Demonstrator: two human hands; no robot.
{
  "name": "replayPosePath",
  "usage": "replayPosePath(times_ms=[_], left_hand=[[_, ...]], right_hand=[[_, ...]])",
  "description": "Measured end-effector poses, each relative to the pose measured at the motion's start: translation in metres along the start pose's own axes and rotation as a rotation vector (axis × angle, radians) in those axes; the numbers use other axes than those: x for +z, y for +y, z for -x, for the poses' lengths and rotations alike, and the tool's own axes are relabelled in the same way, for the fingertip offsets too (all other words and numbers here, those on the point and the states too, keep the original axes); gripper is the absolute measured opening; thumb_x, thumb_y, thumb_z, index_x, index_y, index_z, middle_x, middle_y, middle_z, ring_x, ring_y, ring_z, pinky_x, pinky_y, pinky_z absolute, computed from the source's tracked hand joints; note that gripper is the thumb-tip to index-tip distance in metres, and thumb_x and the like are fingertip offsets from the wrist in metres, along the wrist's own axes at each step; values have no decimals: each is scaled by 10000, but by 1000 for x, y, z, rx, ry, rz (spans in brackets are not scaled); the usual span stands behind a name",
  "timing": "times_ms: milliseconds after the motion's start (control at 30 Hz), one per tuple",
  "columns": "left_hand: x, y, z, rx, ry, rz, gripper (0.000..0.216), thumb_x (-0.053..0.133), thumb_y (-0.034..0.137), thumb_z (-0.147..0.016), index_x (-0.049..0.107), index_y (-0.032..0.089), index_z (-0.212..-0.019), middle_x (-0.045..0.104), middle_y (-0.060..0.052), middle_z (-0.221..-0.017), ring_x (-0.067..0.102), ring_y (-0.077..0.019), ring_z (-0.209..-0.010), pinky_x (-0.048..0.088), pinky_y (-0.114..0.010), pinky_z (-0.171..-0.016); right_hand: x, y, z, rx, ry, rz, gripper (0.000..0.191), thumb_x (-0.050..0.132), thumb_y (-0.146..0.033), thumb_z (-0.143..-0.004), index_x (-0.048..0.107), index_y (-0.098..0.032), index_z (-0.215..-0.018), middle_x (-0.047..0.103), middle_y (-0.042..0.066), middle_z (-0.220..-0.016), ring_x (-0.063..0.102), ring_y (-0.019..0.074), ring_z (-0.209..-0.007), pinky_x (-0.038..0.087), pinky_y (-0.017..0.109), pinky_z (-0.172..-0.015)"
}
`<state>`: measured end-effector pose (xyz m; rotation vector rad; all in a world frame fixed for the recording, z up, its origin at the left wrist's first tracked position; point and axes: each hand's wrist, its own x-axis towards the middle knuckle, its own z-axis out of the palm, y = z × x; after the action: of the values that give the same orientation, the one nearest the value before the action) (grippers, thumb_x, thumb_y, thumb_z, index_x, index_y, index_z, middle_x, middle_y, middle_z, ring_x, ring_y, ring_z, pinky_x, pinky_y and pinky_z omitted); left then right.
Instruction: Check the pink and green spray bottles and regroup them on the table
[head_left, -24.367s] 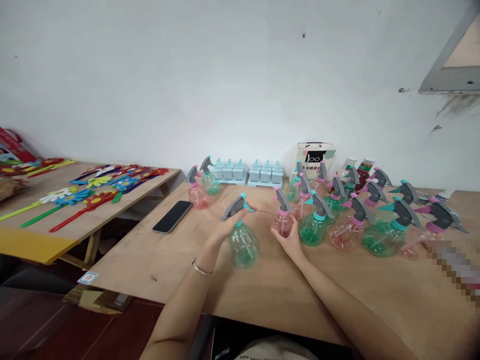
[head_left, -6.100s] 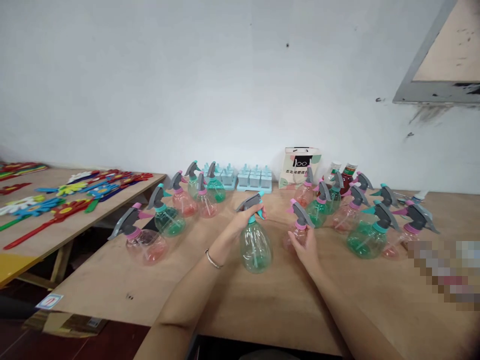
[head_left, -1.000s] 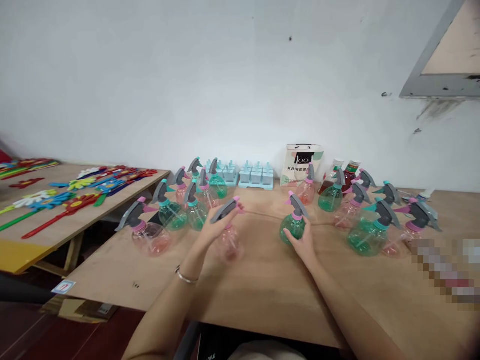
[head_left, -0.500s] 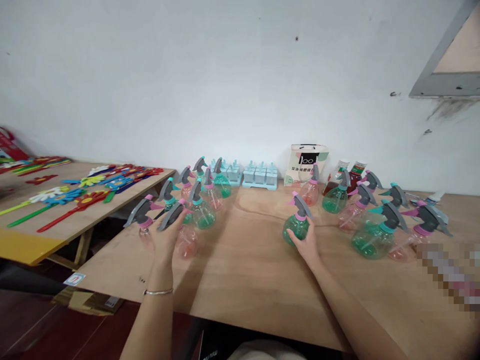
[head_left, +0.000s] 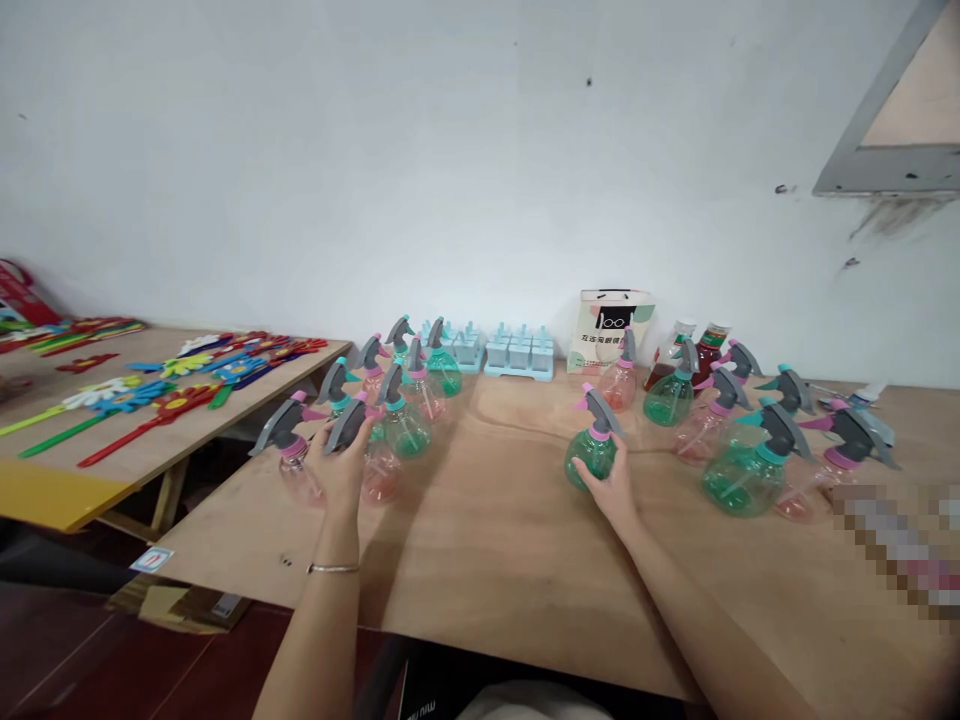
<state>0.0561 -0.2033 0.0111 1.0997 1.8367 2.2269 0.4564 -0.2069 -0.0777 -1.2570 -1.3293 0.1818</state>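
Note:
My left hand (head_left: 339,462) is closed round the neck and grey head of a pink spray bottle (head_left: 381,474), which stands among the left-hand group. Beside that hand is another pink spray bottle (head_left: 297,472) with a pink collar. Farther back stand several more, including a green spray bottle (head_left: 407,430) with a turquoise collar. My right hand (head_left: 613,482) grips a green spray bottle (head_left: 582,452) with a pink collar by its round body, near the middle of the table. Its fingers behind the bottle are partly hidden.
More spray bottles (head_left: 739,482) stand on the right of the wooden table (head_left: 480,560). Against the wall are light-blue ice-pop moulds (head_left: 519,352), a paper bag (head_left: 606,335) and bottles of red liquid (head_left: 711,352). Colourful hand-shaped clappers (head_left: 180,400) lie on the left table.
My left hand has shifted slightly right and forward with the pink spray bottle. My right hand stays on the green spray bottle, nearly still.

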Motion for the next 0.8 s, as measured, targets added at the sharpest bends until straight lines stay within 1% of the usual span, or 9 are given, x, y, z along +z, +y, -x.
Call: replayPosePath(times_ms=[133, 233, 300, 400, 467, 500, 600, 667, 800], left_hand=[[-22, 6, 15, 143, 99, 67, 753, 797, 496, -586, 478, 167, -1184, 581, -155, -1250, 592, -294, -1160, 486, -481, -983], [-43, 24, 43, 325, 195, 121, 793, 606, 714, -719, 408, 187, -1277, 440, -186, -1389, 489, -338, -1283, 432, -550, -1036], [-42, 42, 67, 403, 35, 176, 846, 496, 810, -742, 390, 197, -1316, 402, -187, -1412, 455, -362, -1312, 421, -574, -1040], [-7, 77, 103, 438, -158, 232, 804, 603, 755, -722, 426, 246, -1319, 491, -146, -1348, 531, -333, -1242, 482, -503, -978], [34, 102, 124, 396, -645, 253, 828, 776, 571, -678, 443, 226, -1354, 475, -168, -1410, 458, -345, -1339, 390, -499, -1097], [57, 112, 133, 333, -803, 272, 897, 838, 511, -622, 442, 202, -1365, 450, -190, -1443, 411, -361, -1381, 326, -506, -1146], [117, 130, 158, 94, -1116, 315, 979, 910, 389, -518, 460, 154, -1355, 443, -227, -1440, 362, -397, -1408, 275, -497, -1167], [144, 130, 173, 15, -1177, 344, 920, 914, 298, -490, 508, 141, -1301, 527, -213, -1333, 427, -385, -1346, 302, -452, -1137], [166, 118, 190, -87, -1045, 435, 497, 832, 164, -548, 636, 156, -1005, 632, -112, -1025, 579, -280, -1094, 400, -358, -990]], right_hand=[[0, 0, 0, -1, 2, -8, 782, 698, -638, -726, 448, -163, -1295, 598, 182, -1238, 586, 330, -1162, 481, 520, -997], [1, 1, 1, 6, -10, -10, 788, 697, -650, -725, 445, -167, -1293, 594, 180, -1235, 581, 334, -1160, 478, 529, -997], [2, 1, 2, 13, -14, -13, 801, 698, -656, -722, 436, -165, -1298, 584, 183, -1240, 572, 339, -1167, 472, 536, -1001], [3, 2, 6, 9, -25, -19, 785, 682, -630, -749, 412, -169, -1324, 566, 180, -1261, 559, 337, -1187, 460, 533, -1018], [3, 3, 10, -15, -57, -32, 729, 638, -587, -801, 390, -176, -1350, 554, 175, -1279, 554, 327, -1200, 454, 529, -1032], [4, 3, 12, -33, -78, -41, 698, 608, -561, -829, 378, -177, -1365, 546, 175, -1294, 548, 323, -1214, 449, 530, -1042], [6, 4, 16, -88, -140, -51, 637, 544, -497, -875, 357, -182, -1395, 539, 173, -1303, 523, 320, -1257, 431, 541, -1071], [7, 3, 17, -111, -146, -23, 634, 543, -473, -877, 352, -184, -1408, 544, 167, -1281, 514, 321, -1269, 425, 548, -1083], [9, -2, 23, -167, -115, 54, 703, 593, -457, -866, 326, -167, -1448, 503, 185, -1308, 504, 332, -1283, 435, 543, -1083]])
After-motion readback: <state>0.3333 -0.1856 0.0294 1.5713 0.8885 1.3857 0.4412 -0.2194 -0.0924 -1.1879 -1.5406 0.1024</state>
